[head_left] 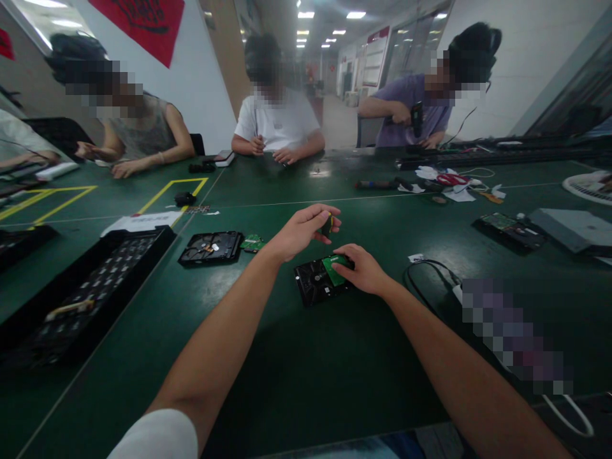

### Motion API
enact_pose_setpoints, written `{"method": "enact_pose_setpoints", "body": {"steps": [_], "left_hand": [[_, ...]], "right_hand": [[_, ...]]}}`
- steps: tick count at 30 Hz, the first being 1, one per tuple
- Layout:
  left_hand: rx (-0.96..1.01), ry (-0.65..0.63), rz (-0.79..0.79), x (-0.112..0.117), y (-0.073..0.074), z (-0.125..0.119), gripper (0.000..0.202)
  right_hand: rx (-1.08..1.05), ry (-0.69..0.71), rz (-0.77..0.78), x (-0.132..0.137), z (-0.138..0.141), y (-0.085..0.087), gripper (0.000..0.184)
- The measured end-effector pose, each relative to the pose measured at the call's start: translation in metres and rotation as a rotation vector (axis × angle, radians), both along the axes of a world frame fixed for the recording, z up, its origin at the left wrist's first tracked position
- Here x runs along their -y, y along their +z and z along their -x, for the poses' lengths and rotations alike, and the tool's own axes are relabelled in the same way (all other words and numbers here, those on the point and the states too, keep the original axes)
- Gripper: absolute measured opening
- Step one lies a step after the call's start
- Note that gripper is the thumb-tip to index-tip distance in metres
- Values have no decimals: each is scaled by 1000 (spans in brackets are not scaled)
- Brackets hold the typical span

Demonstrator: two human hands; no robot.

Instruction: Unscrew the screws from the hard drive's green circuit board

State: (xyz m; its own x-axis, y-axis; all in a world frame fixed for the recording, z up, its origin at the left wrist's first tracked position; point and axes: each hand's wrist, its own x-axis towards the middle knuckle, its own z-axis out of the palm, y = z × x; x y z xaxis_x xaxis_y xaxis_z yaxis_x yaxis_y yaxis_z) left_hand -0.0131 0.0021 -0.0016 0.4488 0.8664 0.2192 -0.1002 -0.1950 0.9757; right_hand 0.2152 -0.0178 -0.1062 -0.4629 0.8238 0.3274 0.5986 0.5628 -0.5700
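A long black plastic tray lies leftmost on the green surface, then a black rectangular hard drive beside a small green circuit board. The left hand's grip pinches a small dark-and-yellow object. Just below lies a second black hard drive, green-panelled; the right hand's grip clasps its right end, thumb on the panel.

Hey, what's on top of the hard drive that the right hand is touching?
A green circuit board shows on the hard drive's upper face, and the right hand lies over its right end. Whatever that hand covers can't be seen.
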Motion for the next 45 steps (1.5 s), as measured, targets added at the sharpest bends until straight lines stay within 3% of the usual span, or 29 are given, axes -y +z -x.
{"method": "enact_pose_setpoints", "body": {"steps": [3,9,14,19,29,35,42,45], "left_hand": [[-24,19,-20,1,1,1,28],[-90,226,-101,0,-4,-3,35],[-21,134,-104,-2,-4,-4,31],[22,72,26,-1,1,-2,29],[-83,253,-105,-3,-5,-1,36],[9,122,-64,-2,-3,-2,28],[33,69,50,-3,0,2,32],[-9,77,5,-2,1,4,32]], "right_hand": [[2,2,2,0,0,0,32],[13,0,4,-1,-1,-2,33],[14,6,1,-1,0,0,32],[4,2,18,0,1,3,31],[1,8,5,0,1,1,32],[7,14,4,-1,-1,0,32],[18,6,8,-1,-2,0,33],[9,7,2,0,-1,1,32]]}}
